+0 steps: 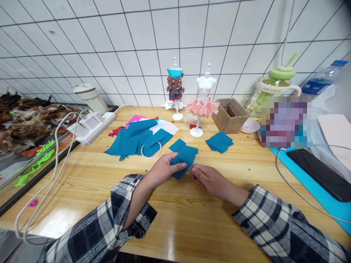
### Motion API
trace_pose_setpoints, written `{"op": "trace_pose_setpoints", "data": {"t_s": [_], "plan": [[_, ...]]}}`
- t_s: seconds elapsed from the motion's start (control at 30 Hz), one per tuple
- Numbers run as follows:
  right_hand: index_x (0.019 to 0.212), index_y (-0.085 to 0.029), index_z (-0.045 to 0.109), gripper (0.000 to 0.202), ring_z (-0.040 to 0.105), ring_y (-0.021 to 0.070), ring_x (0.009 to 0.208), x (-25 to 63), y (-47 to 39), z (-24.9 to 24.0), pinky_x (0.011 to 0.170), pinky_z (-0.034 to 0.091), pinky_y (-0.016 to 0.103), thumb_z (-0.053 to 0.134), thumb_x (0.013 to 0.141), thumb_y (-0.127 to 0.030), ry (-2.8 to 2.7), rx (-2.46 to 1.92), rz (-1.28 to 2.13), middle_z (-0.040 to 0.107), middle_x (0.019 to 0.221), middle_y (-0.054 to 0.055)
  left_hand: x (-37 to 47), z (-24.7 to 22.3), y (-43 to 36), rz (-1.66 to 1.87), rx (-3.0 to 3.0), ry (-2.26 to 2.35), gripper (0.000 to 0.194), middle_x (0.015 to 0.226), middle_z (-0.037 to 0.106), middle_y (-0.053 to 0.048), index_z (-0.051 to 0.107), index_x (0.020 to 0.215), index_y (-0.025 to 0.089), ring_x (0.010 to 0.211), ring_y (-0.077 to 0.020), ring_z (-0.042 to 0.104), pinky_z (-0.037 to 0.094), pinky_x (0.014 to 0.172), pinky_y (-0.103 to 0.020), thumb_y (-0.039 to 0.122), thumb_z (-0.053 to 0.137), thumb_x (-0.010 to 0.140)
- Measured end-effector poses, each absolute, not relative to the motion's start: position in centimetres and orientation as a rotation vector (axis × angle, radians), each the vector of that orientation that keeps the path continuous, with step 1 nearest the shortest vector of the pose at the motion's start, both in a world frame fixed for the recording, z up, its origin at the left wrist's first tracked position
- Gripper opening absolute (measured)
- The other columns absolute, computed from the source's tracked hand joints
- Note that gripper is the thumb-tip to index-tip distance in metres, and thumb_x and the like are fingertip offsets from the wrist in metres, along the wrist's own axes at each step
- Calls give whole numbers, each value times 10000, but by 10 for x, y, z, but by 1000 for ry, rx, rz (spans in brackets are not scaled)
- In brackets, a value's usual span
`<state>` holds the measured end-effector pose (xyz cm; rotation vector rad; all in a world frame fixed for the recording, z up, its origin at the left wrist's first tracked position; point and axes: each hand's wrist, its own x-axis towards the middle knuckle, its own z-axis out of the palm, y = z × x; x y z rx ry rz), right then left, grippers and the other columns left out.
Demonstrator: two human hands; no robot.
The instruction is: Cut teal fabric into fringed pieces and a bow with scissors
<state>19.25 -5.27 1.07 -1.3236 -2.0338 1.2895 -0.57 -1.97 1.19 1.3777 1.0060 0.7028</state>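
My left hand (167,168) grips a teal fabric piece (184,157) with zigzag-cut edges, thumb lying on top. Close to the cloth's right edge, my right hand (210,179) is closed in a pinch; whatever its fingertips hold is too small to make out. Just behind the held piece lies another small teal piece (177,145). A stack of teal pieces (219,141) sits farther right. Larger teal cloth (134,137) is heaped to the left, with a white ring (143,152) on it.
Two small dress forms stand at the back, one in a teal and brown outfit (174,86), one with a pink pleated skirt (203,109). A cardboard box (229,124), pink bowl (251,126) and black phone (319,173) are to the right. A white power strip (95,128) lies left.
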Motion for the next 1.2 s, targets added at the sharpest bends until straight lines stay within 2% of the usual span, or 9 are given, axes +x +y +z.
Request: {"op": "trace_pose_setpoints", "data": {"t_s": [0.5, 0.73, 0.83, 0.97, 1.03, 1.13, 1.2], "plan": [[722, -215, 436, 325, 430, 140, 594, 193, -53, 10, 586, 338, 263, 308, 985, -356, -2052, -1295, 1301, 462, 623, -26, -6, 10, -19, 711, 1364, 997, 284, 678, 554, 38, 595, 755, 153, 593, -102, 463, 385, 571, -213, 406, 721, 734], [719, -209, 461, 344, 415, 135, 603, 195, -53, 8, 568, 326, 257, 341, 958, -426, -1943, -1306, 1347, 443, 634, -29, -6, 10, -19, 764, 1338, 1004, 263, 719, 598, 28, 626, 808, 157, 624, -113, 499, 405, 602, -216, 394, 721, 742], [728, -199, 501, 316, 431, 136, 635, 194, -52, 9, 591, 333, 260, 419, 916, -440, -1884, -1315, 1359, 460, 659, -27, -6, 10, -20, 771, 1340, 1001, 260, 749, 621, 20, 632, 822, 160, 640, -120, 517, 417, 609, -219, 386, 726, 736], [827, -190, 585, 183, 450, 139, 643, 193, -52, 10, 599, 331, 262, 571, 821, -372, -1892, -1426, 1316, 492, 671, -29, -5, 10, -20, 785, 1363, 1019, 265, 776, 642, 10, 637, 839, 161, 663, -130, 539, 432, 620, -224, 382, 731, 729], [844, -191, 590, 218, 455, 140, 645, 194, -53, 10, 602, 339, 263, 531, 857, -401, -1889, -1402, 1311, 493, 669, -27, -5, 10, -20, 778, 1385, 1025, 269, 776, 645, 7, 642, 846, 159, 660, -131, 541, 438, 622, -227, 385, 729, 731], [811, -198, 563, 373, 468, 144, 659, 195, -55, 7, 614, 362, 266, 336, 960, -454, -1906, -1312, 1306, 511, 688, -11, -5, 10, -19, 777, 1412, 1032, 277, 795, 651, 0, 643, 865, 157, 675, -134, 548, 446, 632, -231, 393, 720, 743], [823, -206, 553, 406, 475, 147, 664, 195, -56, 6, 615, 368, 267, 272, 987, -448, -1952, -1300, 1277, 520, 699, -6, -5, 10, -19, 783, 1424, 1035, 282, 815, 656, -3, 642, 882, 157, 692, -137, 554, 450, 639, -232, 394, 717, 747]]}}
